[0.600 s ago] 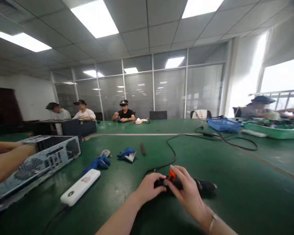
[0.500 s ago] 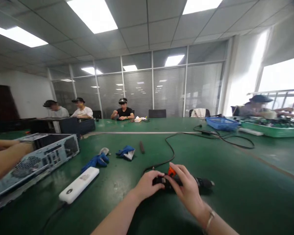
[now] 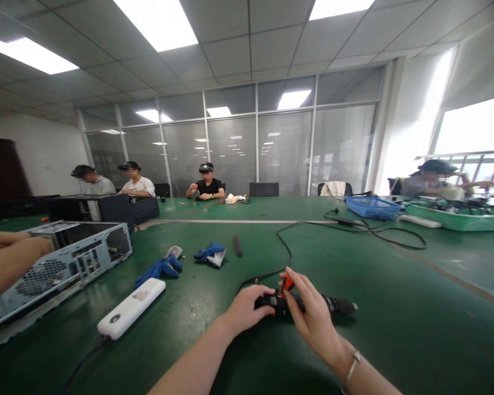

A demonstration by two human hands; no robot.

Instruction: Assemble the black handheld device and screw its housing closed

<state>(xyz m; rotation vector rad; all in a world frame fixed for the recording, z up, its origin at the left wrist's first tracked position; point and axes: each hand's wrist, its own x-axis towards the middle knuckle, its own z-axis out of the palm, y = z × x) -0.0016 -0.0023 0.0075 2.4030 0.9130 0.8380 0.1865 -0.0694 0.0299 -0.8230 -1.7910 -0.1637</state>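
A black electric screwdriver (image 3: 336, 305) with a cord lies on the green table in front of me, its tip pointing right. My left hand (image 3: 251, 305) is closed around its rear end, with thumb and fingers on either side. Between the thumb and fingers of my right hand (image 3: 310, 307) is a small orange part (image 3: 287, 283), pinched just above the screwdriver's body. Whether that part is joined to the tool I cannot tell. My right fingers hide the middle of the screwdriver.
A white power strip (image 3: 132, 308), blue gloves (image 3: 160, 269) and a dark brown bar (image 3: 237, 246) lie to the left. Another person's arm (image 3: 12, 258) reaches into an open computer case (image 3: 86, 263). The black cord (image 3: 290, 255) runs back toward blue (image 3: 372, 208) and green baskets (image 3: 465, 219).
My right fingertips and the orange part have risen slightly, showing more of the screwdriver beneath. My left hand keeps its grip. At the left, the other person's hand has shifted slightly.
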